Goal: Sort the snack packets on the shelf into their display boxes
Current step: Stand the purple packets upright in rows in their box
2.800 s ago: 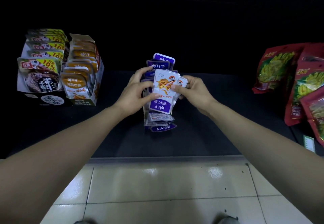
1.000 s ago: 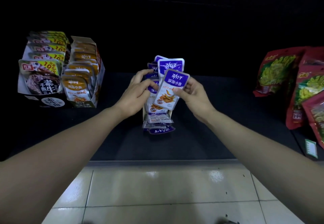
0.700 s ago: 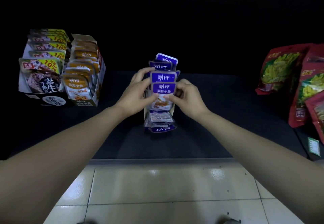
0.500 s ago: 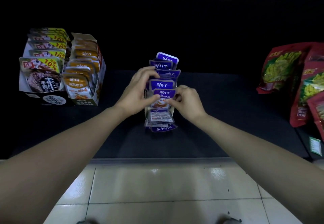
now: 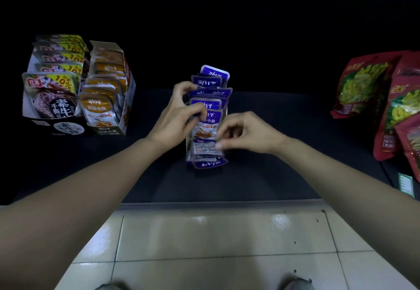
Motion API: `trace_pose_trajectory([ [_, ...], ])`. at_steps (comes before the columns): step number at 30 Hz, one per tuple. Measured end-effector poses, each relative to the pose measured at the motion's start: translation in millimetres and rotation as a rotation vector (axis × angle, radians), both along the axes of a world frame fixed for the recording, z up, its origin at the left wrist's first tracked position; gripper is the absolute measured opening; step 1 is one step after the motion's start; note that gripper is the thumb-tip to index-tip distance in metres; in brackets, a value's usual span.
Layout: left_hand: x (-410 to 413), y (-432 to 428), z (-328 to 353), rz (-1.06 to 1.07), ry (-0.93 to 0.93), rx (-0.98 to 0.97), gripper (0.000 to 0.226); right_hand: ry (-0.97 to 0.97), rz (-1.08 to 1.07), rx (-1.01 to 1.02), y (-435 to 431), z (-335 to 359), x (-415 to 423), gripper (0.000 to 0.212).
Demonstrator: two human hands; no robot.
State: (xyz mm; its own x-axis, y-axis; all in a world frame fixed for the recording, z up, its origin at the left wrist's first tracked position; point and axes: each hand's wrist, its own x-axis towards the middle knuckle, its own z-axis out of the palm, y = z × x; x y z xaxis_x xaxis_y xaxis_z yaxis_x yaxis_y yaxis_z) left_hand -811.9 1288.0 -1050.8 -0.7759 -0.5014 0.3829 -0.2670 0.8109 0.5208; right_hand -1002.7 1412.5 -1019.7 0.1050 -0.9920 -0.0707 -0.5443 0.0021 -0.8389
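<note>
Centre of the frame, on the black shelf (image 5: pixel 295 153), a row of purple-and-white foil snack packets (image 5: pixel 212 80) stands upright in a narrow cardboard display box (image 5: pixel 187 145). Only a pale sliver of the box shows, at the row's lower left. The left hand (image 5: pixel 175 117) grips the row from the left side, with its fingers curled over the packets and the thumb lying across the front packet (image 5: pixel 205 128). The right hand (image 5: pixel 247 133) has its fingers curled, the tips against the front packet's lower right edge. That spot is blurred, so I cannot tell whether it pinches the packet or only nudges it.

The packets look light, thin and slick — soft enough to bend and fan out of line. Holding one by its flat sealed side edges would likely keep it straight as it slides between its neighbours. A steadying hand on the row should stop the rest tipping.

A few packets lie flatter at the row's near end, and whether they sit inside the box is unclear. Hands and packets hide the box's walls, and the back of the shelf is lost in darkness. At upper left stand a box of orange packets (image 5: pixel 102 105) and a box of brown-and-yellow packets (image 5: pixel 52 98). Red snack bags (image 5: pixel 361 85) at the right edge are cut off by the frame.
</note>
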Motion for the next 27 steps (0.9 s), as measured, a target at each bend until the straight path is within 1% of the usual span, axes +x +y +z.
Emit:
trace_pose_trajectory([
  [2, 1.8, -1.5, -1.2, -0.019, -0.011, 0.042, 0.014, 0.151, 0.133, 0.136, 1.5, 3.1, 5.0, 0.034],
  [3, 2.4, -1.4, -1.3, -0.021, -0.013, 0.071, 0.013, 0.172, 0.143, 0.163, 1.0, 2.3, 6.5, 0.036],
  [4, 2.7, -1.1, -1.1, -0.023, -0.017, 0.095, 0.013, 0.151, 0.131, 0.171, -0.1, 2.6, 7.4, 0.034],
  [6, 3.5, -0.9, -0.8, -0.025, -0.034, 0.131, 0.014, 0.14, 0.093, 0.124, -3.2, 3.7, 7.4, 0.028],
  [9, 3.8, -0.9, 1.5, -0.019, -0.058, 0.18, 0.017, 0.306, 0.052, -0.054, -9.7, 3.1, 4.1, 0.016],
  [10, 3.4, -1.6, 1.6, -0.022, -0.067, 0.207, 0.02, 0.345, 0.027, -0.099, -11.4, 2.0, 3.6, 0.01],
  [11, 3.1, -2.1, 2.2, -0.03, -0.078, 0.25, 0.022, 0.344, -0.007, -0.118, -12.2, 2.3, 4.5, 0.006],
  [12, 2.7, -1.9, 3.1, -0.039, -0.089, 0.309, 0.024, 0.309, -0.044, -0.122, -12.9, 3.0, 5.8, 0.009],
  [15, 1.5, -1.0, 3.8, -0.061, -0.076, 0.452, 0.025, 0.114, -0.184, -0.129, -14.9, 7.0, 2.3, 0.027],
  [18, 2.3, -0.4, 6.2, -0.042, -0.052, 0.541, 0.026, -0.067, -0.346, -0.114, -14.2, 9.7, -11.0, 0.024],
  [19, 2.6, -0.3, 7.8, -0.038, -0.054, 0.545, 0.029, -0.139, -0.406, -0.106, -13.3, 8.1, -15.2, 0.023],
  [21, 2.4, 0.4, 10.0, -0.036, -0.098, 0.477, 0.036, -0.265, -0.486, -0.081, -10.0, 3.6, -20.4, 0.02],
  [23, 0.4, 0.3, 10.0, -0.026, -0.141, 0.395, 0.028, -0.342, -0.494, -0.059, -6.9, 0.8, -21.6, 0.017],
  [25, -2.2, -0.6, 8.3, -0.006, -0.14, 0.368, 0.022, -0.399, -0.465, -0.024, -6.4, 0.6, -21.3, 0.015],
  [27, -3.4, -1.2, 7.5, 0.005, -0.136, 0.351, 0.019, -0.443, -0.423, 0.026, -7.5, 2.7, -22.1, 0.008],
])
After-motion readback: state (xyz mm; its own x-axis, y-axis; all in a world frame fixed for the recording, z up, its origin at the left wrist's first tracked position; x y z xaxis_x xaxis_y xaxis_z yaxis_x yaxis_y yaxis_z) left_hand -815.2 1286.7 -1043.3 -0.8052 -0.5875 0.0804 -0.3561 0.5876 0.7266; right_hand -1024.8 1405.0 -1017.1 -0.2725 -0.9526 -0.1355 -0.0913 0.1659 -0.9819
